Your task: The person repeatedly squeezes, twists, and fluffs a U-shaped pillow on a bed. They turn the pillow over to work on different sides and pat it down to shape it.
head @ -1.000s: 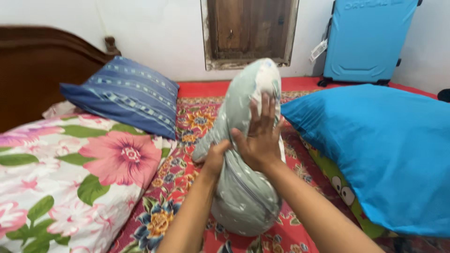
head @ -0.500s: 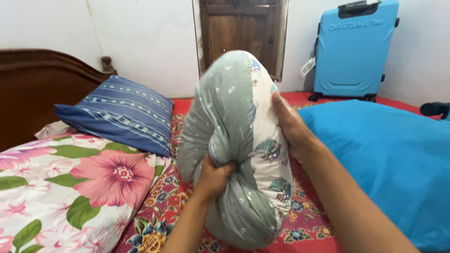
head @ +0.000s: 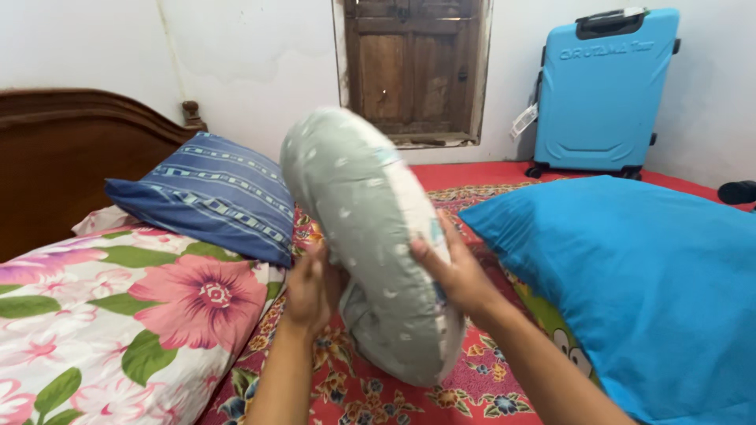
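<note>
Head view: both hands' fingers (head: 429, 253) curl around grey-green bolster (head: 366, 236).

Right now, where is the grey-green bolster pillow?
In the head view the grey-green bolster pillow stands mid-frame on the red floral bedsheet, held between the left hand and right hand.

- Centre of the frame: we hold a grey-green bolster pillow (head: 370, 236) on end, tilted, our left hand (head: 309, 290) and right hand (head: 455, 271) gripping either side.
- Left: floral pillow (head: 118, 307), blue striped pillow (head: 213, 193).
- Right: bright blue pillow (head: 638, 275).
- Upper right: blue suitcase (head: 602, 86).
</note>
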